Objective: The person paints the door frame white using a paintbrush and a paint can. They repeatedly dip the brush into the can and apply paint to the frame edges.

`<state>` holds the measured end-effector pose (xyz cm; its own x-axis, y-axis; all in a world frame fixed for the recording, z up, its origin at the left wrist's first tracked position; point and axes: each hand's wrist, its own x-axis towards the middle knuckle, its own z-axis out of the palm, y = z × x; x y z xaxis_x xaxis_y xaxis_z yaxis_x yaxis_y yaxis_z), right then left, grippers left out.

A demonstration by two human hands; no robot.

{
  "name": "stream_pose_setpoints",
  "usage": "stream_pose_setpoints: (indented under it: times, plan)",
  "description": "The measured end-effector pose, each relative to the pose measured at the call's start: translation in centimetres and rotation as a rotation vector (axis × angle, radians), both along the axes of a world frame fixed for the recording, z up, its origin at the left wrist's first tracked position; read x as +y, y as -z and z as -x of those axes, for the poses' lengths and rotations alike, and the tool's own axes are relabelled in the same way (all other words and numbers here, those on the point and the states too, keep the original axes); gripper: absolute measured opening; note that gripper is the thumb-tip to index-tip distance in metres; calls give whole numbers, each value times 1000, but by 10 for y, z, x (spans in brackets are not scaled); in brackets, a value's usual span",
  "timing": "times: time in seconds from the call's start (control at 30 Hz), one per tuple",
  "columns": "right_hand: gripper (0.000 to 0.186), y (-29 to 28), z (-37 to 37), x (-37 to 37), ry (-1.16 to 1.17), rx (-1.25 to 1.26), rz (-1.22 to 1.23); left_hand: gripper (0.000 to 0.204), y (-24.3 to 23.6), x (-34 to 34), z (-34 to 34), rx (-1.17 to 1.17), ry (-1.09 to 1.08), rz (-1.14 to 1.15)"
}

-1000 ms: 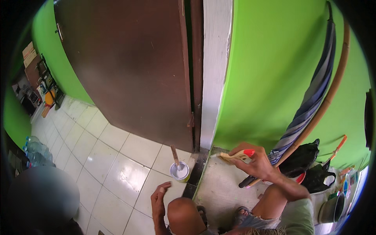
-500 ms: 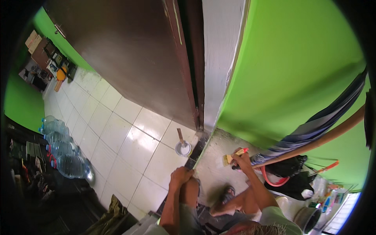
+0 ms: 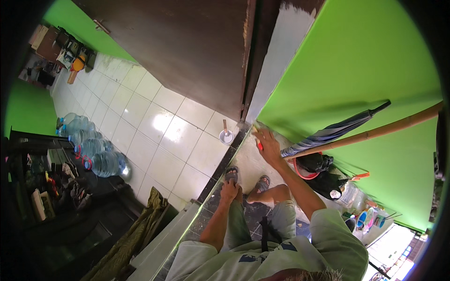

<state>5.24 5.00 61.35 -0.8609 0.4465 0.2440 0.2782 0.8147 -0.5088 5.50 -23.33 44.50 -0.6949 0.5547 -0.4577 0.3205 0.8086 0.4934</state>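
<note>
Paintbrush [image 3: 260,145]: inside right hand [image 3: 268,145], mostly covered, red part showing at the hand's left | right hand: fingers closed round it | left hand [image 3: 229,189]: laid on left leg [image 3: 236,222], finger spread unclear | paint can [image 3: 226,139]: left of right hand, apart | umbrella [image 3: 330,131]: right of right hand

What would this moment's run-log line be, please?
Right hand: gripping brush | Left hand: on left leg | Paint cup: on tiles, stick inside

No legible words; nor numbers
</note>
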Motion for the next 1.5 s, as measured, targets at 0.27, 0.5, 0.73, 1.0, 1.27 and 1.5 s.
stream_pose_setpoints:
  times: [0.27,0.5,0.73,1.0,1.27,1.5]
  plan:
    - [28,-101,-19,-24,166,127,339,37,-171,73,63,-417,628,-59]
    - [26,-124,-52,-38,227,49,588,48,-160,-12,4,-989,251,-223]
    - [42,-135,7,-21,-21,-220,52,36,-133,-76,-23,-1172,-479,-187]
    - [40,-136,59,17,82,-104,-57,50,-176,-107,-9,-844,-544,-232]
    - [26,-219,38,-4,148,253,183,46,-163,-116,13,-755,-556,-193]
    - [23,-228,-6,-49,374,258,694,39,-159,-102,34,-658,-152,-313]
